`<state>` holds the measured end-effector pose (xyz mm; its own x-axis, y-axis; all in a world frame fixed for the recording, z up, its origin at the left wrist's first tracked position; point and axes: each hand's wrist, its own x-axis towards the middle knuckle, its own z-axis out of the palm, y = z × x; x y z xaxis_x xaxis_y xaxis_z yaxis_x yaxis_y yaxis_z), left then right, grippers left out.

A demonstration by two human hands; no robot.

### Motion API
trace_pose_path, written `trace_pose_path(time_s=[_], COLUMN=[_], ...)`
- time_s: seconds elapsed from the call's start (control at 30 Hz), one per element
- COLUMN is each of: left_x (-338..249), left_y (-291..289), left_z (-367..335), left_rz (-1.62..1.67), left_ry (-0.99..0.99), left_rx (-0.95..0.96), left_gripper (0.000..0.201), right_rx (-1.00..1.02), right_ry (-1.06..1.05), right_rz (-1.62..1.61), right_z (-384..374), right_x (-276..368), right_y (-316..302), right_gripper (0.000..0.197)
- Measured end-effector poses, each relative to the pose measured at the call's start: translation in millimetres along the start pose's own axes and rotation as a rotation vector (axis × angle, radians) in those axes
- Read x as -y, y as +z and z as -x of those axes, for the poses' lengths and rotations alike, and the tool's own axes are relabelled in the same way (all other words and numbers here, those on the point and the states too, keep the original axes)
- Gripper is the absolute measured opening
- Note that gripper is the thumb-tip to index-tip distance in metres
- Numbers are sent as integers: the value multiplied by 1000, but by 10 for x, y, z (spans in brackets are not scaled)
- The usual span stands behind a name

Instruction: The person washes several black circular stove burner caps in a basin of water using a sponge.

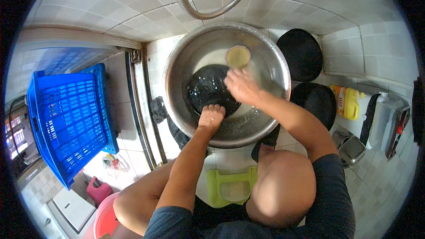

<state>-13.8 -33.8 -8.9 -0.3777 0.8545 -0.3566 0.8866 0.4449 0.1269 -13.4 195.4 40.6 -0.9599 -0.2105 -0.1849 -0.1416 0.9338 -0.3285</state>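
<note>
One basin point(283, 71), one black vessel point(206, 86) — left fingers point(213, 108) closed on its edge; right fingers point(231, 82) blurred, hold unclear.

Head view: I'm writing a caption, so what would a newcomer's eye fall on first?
Probably the big metal basin at the centre, with the left hand on a glossy black item inside and the right hand blurred at its right edge. Next, the bright blue plastic crate at the left.

Left grip point(212, 117) palm-down, fingers point(216, 108) together, arm point(186, 166) extended; right grip point(241, 87) blurred, elbow point(324, 145) bent.
</note>
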Motion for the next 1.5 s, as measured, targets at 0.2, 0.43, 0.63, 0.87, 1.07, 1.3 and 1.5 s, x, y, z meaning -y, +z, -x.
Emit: trace_pose_path(time_s=[0.2,0.43,0.63,0.87,1.07,1.3,1.5], left_x=[15,262,53,-61,-69,-215,71], left_y=[6,372,132,-213,-234,-451,47], left_z=[-188,-261,-279,-129,64,-36,-254], left_rz=[-46,-63,-75,48,165,441,1077], left_ry=[12,33,44,40,-260,-774,-585], left_rx=[126,107,-56,-284,-553,-454,-550], left_gripper=[20,17,13,15,31,112,79], right_rx=[68,79,-240,-188,-257,-85,-92], right_ry=[224,461,714,678,613,727,810], right_rz=[270,-80,-1180,-810,-507,-719,-687], right_z=[-170,-149,241,237,281,356,377], right_x=[-465,-418,-676,-390,-119,-302,-291], right_y=[77,214,488,615,114,516,554], right_gripper=[47,22,27,44,59,54,50])
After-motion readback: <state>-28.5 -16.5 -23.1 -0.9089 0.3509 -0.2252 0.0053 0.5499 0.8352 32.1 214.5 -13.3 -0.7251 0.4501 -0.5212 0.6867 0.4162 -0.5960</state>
